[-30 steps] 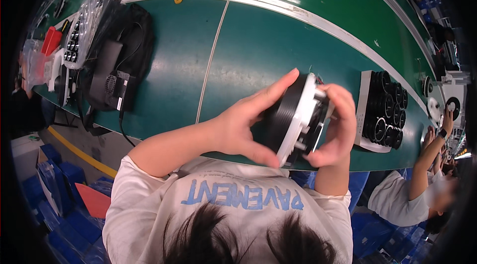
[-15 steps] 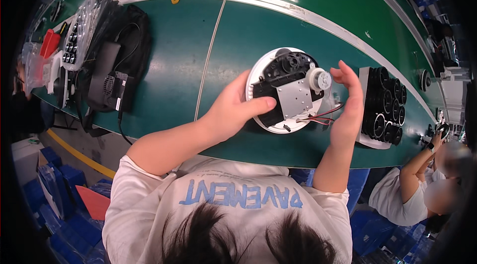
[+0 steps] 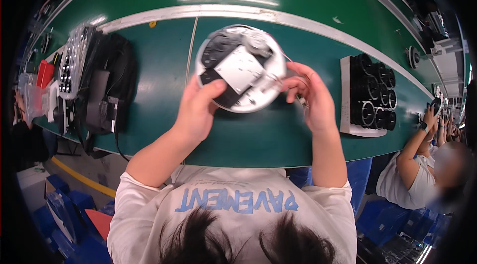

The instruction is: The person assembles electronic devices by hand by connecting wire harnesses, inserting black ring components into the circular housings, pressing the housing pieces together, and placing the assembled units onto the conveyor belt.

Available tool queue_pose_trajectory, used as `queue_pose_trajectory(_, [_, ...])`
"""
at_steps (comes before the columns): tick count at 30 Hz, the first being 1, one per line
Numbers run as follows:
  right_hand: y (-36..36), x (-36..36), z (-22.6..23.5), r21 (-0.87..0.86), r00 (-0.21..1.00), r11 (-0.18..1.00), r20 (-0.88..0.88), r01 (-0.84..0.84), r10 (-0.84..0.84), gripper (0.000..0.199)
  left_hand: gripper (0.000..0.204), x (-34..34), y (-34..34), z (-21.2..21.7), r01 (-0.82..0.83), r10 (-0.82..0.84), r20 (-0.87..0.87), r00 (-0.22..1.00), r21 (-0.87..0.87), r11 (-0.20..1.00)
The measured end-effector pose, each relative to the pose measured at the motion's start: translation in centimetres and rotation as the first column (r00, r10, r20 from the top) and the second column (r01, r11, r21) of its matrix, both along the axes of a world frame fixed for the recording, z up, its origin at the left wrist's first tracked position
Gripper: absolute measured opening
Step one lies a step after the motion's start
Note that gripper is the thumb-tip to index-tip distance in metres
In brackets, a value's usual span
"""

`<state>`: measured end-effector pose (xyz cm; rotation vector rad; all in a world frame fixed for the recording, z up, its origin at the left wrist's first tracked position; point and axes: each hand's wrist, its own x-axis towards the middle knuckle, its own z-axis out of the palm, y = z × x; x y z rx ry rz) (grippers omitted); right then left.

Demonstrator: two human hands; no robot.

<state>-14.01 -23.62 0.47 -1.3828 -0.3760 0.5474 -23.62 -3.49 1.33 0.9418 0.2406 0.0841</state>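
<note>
A round white housing (image 3: 276, 75), slightly blurred, is held up over the bench with its inner side showing. It carries a black plastic mechanism, a square metal plate (image 3: 239, 69) and a pale cylindrical motor (image 3: 257, 41). My left hand (image 3: 198, 107) grips the lower left rim, its thumb lying over the black part. At the right rim is my right hand (image 3: 312, 92), fingers bent and apart, fingertips beside or touching the edge. Thin wires run from the housing near those fingers; whether the fingers touch them I cannot tell.
On the right stands a white tray (image 3: 346, 102) of black ring-shaped parts (image 3: 376, 90). A black bag (image 3: 121, 65), a power adapter (image 3: 98, 96) and plastic-wrapped parts (image 3: 74, 68) lie left on the green bench (image 3: 161, 60). Another person (image 3: 410, 174) sits at far right.
The housing has moved left and a little farther away, and has turned in my left hand. My right hand has come in to its right rim, fingers more bent.
</note>
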Motion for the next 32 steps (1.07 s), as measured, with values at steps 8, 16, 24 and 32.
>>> queue_pose_trajectory(8, [0.8,-0.3,-1.3,0.008,0.975,0.976,-0.05,0.218,-0.218,0.046,0.032,4.3,5.0,0.5,-0.299,0.305,-0.091,0.948,0.07,0.952])
queue_pose_trajectory(16, [1.8,-0.7,-2.0,-0.531,0.703,0.838,0.644,0.126,0.302,0.025,0.057,17.0,13.8,-2.1,-0.737,0.579,0.546,0.606,0.658,0.151])
queue_pose_trajectory(24, [1.2,-0.1,-2.3,-0.57,0.744,0.821,0.567,0.044,0.353,0.025,0.059,19.6,14.4,-2.9,-0.09,0.505,0.306,0.807,0.909,-0.407])
queue_pose_trajectory(32, [1.4,0.0,-2.3,-0.58,0.719,0.814,0.577,0.026,0.388,0.026,0.066,19.6,15.4,-5.6,-0.168,0.294,0.41,0.863,0.783,-0.598])
